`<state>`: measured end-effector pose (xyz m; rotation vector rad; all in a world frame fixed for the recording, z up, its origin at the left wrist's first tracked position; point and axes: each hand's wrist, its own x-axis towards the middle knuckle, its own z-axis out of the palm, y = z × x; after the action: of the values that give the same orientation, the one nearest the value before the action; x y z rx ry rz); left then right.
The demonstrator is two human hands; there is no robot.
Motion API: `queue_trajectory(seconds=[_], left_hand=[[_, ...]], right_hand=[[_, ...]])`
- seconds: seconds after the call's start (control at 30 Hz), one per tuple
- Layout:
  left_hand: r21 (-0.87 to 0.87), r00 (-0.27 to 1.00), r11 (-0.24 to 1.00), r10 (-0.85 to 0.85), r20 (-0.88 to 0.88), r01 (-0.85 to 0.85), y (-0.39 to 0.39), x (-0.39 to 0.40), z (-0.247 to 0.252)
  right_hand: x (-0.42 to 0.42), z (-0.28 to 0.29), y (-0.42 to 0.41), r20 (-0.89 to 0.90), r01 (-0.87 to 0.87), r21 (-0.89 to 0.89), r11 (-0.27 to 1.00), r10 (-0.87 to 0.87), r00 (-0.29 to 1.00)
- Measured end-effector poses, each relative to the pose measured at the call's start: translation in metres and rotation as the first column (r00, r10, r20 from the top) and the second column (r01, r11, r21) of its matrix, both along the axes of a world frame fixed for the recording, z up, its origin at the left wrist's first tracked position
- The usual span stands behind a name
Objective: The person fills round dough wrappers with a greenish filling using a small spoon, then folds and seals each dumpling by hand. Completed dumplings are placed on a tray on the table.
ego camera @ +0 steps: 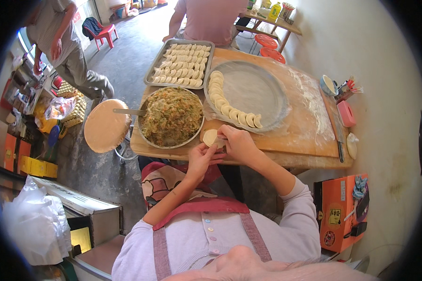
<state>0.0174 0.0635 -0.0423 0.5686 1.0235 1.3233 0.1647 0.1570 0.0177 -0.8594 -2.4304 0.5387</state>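
Close to the table's near edge, my left hand (pixel 201 159) and my right hand (pixel 238 143) meet over pale round dumpling wrappers (pixel 210 137). My left thumb and fingers hold the wrapper dough from below, while my right fingertips pinch it at the right side. Whether one or two wrappers are held is partly hidden by the fingers. Left of my hands stands a bowl heaped with chopped vegetable filling (pixel 172 117), a flat metal spatula (pixel 128 111) stuck in it. Beyond them, a round metal tray (pixel 255 91) bears a curved row of folded dumplings (pixel 218 95).
A rectangular metal tray (pixel 150 83) holds rows of dumplings. On the floured wooden board (pixel 299 130) lies a knife (pixel 340 147) at right. A round stool (pixel 107 125) stands left of the table. One person (pixel 211 21) sits opposite; another person (pixel 65 45) is at far left.
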Motion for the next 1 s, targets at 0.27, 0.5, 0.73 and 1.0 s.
queue_trajectory(seconds=[0.27, 0.5, 0.73, 1.0], left_hand=[[0.025, 0.999, 0.999, 0.047, -0.003, -0.047, 0.002, 0.002, -0.003], [0.033, 0.996, 0.998, 0.064, -0.064, -0.062, 0.007, 0.004, -0.004], [0.036, 0.978, 0.999, -0.024, -0.205, 0.032, 0.005, -0.005, -0.001], [0.256, 0.928, 0.966, -0.133, 0.349, 0.042, -0.004, -0.031, 0.052]], right_hand=[[0.008, 0.002, 0.004, 0.059, -0.069, 0.030, 0.997, 0.067, 0.996], [-0.011, 0.025, 0.019, -0.049, 0.275, -0.003, 0.962, -0.275, 0.960], [-0.009, 0.044, 0.039, -0.200, 0.272, -0.003, 0.962, -0.267, 0.943], [-0.015, 0.092, 0.017, -0.165, -0.099, -0.597, 0.796, -0.001, 0.986]])
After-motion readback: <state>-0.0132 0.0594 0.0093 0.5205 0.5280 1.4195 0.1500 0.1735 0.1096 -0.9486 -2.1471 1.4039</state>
